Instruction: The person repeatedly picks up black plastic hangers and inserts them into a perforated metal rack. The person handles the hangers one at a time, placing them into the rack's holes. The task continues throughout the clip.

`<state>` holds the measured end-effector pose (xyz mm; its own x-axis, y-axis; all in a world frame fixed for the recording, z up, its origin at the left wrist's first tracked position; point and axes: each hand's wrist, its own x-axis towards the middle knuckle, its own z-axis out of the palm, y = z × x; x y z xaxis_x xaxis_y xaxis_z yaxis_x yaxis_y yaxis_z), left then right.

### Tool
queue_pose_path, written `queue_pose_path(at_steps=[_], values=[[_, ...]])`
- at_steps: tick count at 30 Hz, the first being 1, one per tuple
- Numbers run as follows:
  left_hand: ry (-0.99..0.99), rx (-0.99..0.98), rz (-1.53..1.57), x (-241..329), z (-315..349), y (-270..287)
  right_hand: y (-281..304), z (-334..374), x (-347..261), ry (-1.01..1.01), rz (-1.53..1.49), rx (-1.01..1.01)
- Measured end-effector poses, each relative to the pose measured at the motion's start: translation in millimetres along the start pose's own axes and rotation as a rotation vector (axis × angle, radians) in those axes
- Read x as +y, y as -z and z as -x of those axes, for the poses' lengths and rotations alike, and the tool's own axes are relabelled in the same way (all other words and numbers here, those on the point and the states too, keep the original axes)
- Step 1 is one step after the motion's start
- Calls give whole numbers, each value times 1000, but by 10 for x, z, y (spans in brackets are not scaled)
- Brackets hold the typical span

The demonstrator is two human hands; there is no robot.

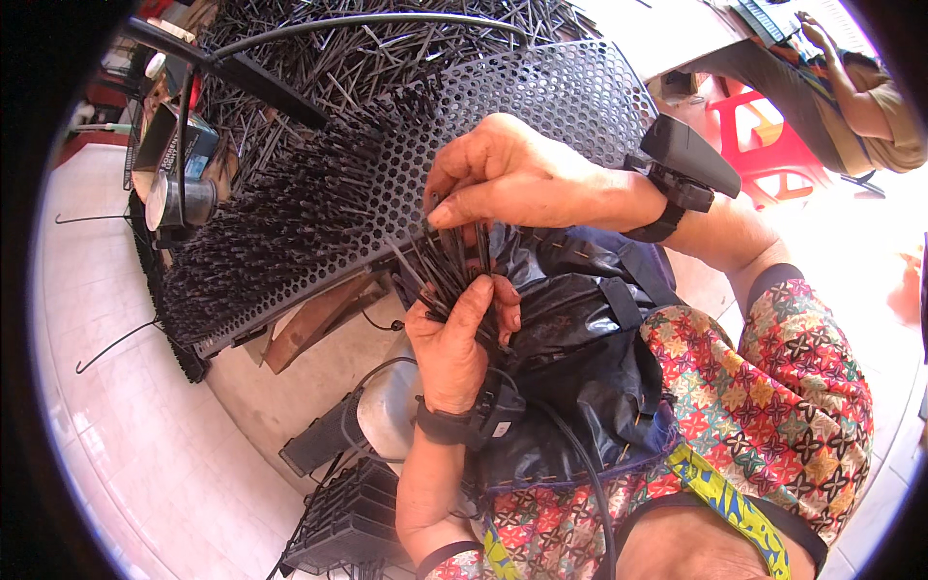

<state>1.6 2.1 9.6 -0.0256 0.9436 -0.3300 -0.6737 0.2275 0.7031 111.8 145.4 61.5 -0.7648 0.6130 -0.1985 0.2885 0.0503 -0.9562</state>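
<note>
My left hand [452, 343] is closed around a bundle of thin dark sticks [447, 269], whose tips fan upward. Just above, my right hand [512, 179] pinches at the upper end of one or more dark sticks, with thumb and forefinger together; exactly how many is hidden. Behind both hands slopes a black perforated panel [541, 92] with rows of round holes. Dense upright dark sticks [280, 232] fill its left part, while holes show bare toward the right. Each of my wrists wears a black strapped device.
A large heap of loose dark sticks [387, 53] lies behind the panel, under a curved black bar [367, 17]. Left of it stand a metal can [182, 203] and a box. A black apron [570, 358] covers my lap. A co-worker [860, 106] is beside a red plastic chair [764, 135].
</note>
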Motion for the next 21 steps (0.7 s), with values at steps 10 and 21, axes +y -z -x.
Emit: queue_pose_path(at_steps=[10,21], values=[[23,45,3,-45,-49,61,232,-26,25,264,-176,416],[36,71,1,-69,-58,63,276,-313,104,858,684,575]])
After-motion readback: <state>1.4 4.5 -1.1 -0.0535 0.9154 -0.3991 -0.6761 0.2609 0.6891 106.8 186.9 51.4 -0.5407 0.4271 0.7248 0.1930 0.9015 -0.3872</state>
